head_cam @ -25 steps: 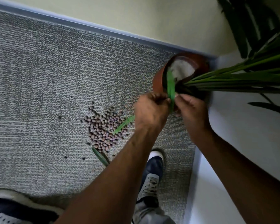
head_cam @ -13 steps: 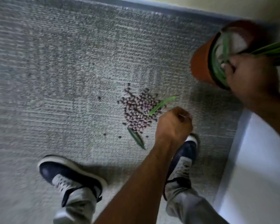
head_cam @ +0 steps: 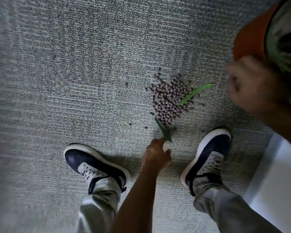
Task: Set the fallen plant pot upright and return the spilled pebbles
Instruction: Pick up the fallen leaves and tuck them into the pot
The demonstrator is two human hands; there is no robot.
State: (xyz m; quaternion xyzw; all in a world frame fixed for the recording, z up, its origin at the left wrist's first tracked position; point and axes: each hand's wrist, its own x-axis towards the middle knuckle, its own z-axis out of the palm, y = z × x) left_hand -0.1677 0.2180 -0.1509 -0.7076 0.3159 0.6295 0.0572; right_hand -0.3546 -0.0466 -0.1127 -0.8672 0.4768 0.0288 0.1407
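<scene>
Left hand (head_cam: 156,155) reaches down between two navy-and-white sneakers (head_cam: 97,167), forefinger and thumb apart, its fingertip at the near end of a dark green leaf (head_cam: 163,129) on the grey woven carpet (head_cam: 74,81). Just beyond lies the heap of small purplish-brown pebbles (head_cam: 168,100) with a bright green leaf (head_cam: 194,94) across its right edge. Right hand (head_cam: 249,86), blurred, sits by the terracotta-orange plant pot (head_cam: 252,36) at far right; its grip cannot be told.

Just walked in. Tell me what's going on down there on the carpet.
A person stands over a heap of spilled pebbles on the carpet. The left hand reaches down to the dark leaf at the heap's near edge, fingertips at its tip. The right hand, blurred, is beside the orange pot. None of the heap is gathered yet.
</scene>
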